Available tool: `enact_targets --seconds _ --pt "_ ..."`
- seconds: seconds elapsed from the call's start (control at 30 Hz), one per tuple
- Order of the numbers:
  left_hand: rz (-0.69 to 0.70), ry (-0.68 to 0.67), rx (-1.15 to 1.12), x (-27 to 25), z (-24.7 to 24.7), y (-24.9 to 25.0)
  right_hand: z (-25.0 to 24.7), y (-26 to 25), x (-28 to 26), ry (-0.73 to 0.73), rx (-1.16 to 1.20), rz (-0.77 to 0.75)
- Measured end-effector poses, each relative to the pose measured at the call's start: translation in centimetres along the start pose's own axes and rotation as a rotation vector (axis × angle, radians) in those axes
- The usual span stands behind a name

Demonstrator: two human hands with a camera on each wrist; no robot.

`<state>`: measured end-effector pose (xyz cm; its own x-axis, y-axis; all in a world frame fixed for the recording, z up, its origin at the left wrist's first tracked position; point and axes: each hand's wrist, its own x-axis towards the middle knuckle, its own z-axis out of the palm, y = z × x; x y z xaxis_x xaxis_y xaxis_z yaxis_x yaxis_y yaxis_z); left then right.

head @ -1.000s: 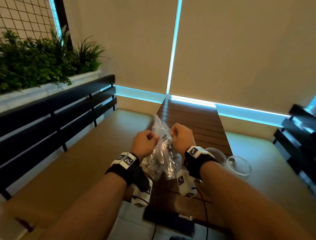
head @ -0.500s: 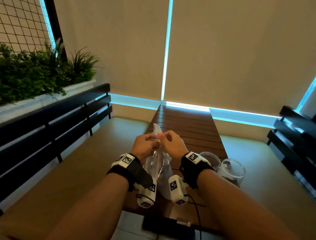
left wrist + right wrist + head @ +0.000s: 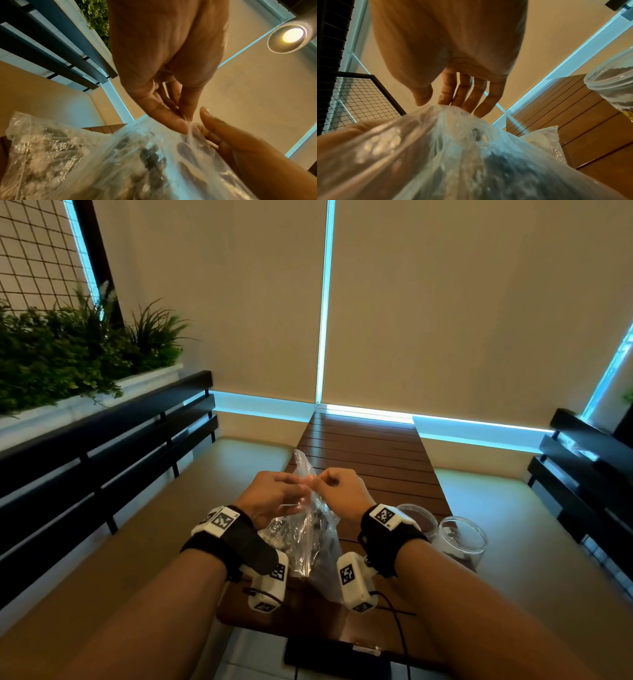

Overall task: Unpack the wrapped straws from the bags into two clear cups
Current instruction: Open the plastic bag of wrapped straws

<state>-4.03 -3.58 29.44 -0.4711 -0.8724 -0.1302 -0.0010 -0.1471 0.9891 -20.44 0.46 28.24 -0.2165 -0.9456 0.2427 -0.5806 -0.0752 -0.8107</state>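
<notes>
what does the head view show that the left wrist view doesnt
Only the head view shows the two clear cups on the table beside the right wrist, both wrist bands, and the dark flat device at the near edge.

Only the left wrist view shows the ceiling lamp, and up close the left hand pinching the bag's top edge.

Both show the clear bag held between the left hand and the right hand, a second bag beside it, the plants and the dark railing.

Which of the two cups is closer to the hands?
The clear cup right beside the right hand wrist; the other cup sits farther out, toward the table's right edge.
</notes>
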Motion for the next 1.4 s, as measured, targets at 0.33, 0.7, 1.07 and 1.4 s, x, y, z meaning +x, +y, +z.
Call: enact_targets --seconds 0.33,0.7,1.07,1.4 --pt "0.023 0.042 0.102 0.2 1.0 -0.2 0.4 -1.4 0.7 0.026 -0.073 -0.008" --pt "0.148 0.467 0.298 1.5 1.7 0.4 -1.4 -1.0 1.0 0.106 -0.384 -0.023" --pt "0.079 0.294 0.956 3.0 1.9 0.3 -2.5 -1.4 1.0 0.075 -0.461 -0.014" --pt "0.135 0.452 0.658 3.5 2.1 1.1 -2.5 -0.9 0.6 -0.045 -0.633 -0.077"
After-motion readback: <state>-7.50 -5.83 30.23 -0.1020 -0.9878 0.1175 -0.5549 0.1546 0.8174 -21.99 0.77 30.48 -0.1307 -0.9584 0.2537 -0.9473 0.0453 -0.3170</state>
